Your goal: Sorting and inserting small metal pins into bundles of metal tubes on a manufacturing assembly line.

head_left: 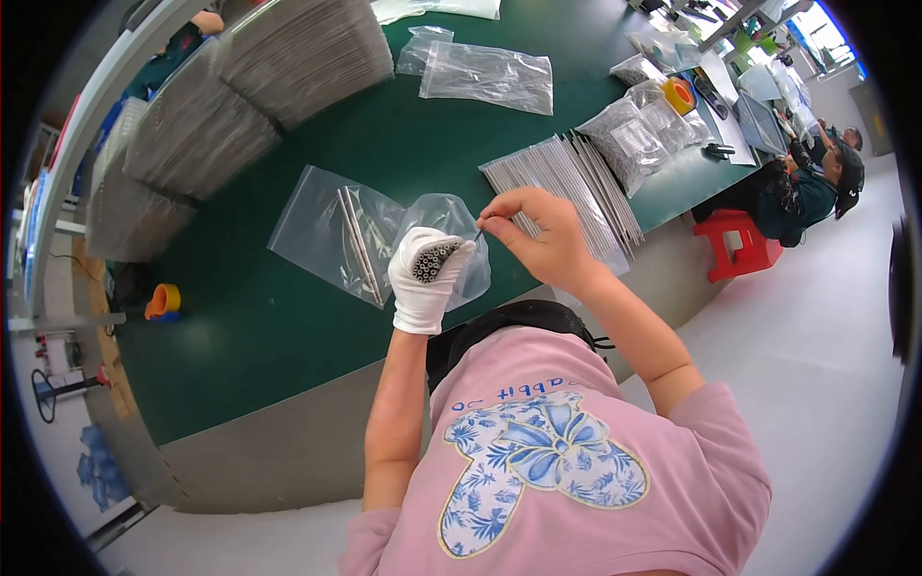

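Observation:
My left hand point(419, 300), in a white glove, is closed round a bundle of thin metal tubes point(434, 261) whose round open ends face up. Just to its right, my bare right hand point(545, 238) pinches a small, thin dark piece point(478, 234) between thumb and fingertips; its exact kind is too small to make out. A clear plastic bag point(468, 278) spreads behind and beside the gloved hand. To the left, a larger clear bag point(305, 226) lies flat with a few slim rods point(359, 245) on it. Beyond my right hand, many grey tubes point(547, 178) rest side by side.
Tall stacks of grey bundled material point(303, 62) line the green table's point(240, 355) left back. Filled clear bags point(629, 139) and a yellow-orange tape roll point(679, 94) sit far right. Flat plastic bags point(488, 77) lie at the back. A person point(812, 197) sits beside a red stool point(738, 245).

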### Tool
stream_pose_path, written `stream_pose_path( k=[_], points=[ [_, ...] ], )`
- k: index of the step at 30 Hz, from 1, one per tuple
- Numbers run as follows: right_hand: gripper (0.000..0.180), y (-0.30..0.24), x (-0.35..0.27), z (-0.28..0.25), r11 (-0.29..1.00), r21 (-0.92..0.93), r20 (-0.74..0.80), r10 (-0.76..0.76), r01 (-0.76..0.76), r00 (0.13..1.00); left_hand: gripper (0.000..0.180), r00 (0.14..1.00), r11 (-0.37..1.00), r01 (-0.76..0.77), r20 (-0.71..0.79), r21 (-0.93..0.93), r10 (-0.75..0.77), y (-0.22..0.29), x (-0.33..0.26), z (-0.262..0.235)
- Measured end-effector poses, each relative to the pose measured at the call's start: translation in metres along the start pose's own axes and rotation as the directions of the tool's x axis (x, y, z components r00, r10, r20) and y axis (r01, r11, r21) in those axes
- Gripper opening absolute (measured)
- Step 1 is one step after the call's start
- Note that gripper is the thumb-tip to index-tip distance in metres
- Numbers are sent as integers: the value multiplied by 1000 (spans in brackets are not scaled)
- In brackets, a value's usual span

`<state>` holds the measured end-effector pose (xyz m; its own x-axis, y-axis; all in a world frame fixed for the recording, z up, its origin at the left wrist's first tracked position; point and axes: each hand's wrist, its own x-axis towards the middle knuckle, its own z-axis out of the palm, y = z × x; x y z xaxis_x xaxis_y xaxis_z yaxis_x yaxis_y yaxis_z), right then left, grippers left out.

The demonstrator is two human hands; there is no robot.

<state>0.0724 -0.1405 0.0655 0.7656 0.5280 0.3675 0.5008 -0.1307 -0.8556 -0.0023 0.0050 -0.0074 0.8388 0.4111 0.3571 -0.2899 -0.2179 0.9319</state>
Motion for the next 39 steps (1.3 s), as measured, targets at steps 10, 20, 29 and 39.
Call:
stream_pose_path(
  k=[10, 20, 29, 39],
  points=[
    [7, 1, 8, 15, 965, -167, 90, -191, 204, 977, 21, 1000, 999, -19, 21, -44, 20, 1, 0, -2],
    [11, -13, 21, 17, 811, -360, 210, -412, 462, 886, 21, 996, 996, -84, 17, -15, 84, -2, 0, -3],
    [12, -10, 19, 19, 803, -344, 225, -433, 487, 873, 21, 996, 996, -87, 5, -10, 87, 0, 0, -3],
    [11, -16, 21, 23, 823, -341, 143, -432, 454, 890, 23, 993, 993, -117, -1, -13, 117, 1, 1, -4]
  ],
)
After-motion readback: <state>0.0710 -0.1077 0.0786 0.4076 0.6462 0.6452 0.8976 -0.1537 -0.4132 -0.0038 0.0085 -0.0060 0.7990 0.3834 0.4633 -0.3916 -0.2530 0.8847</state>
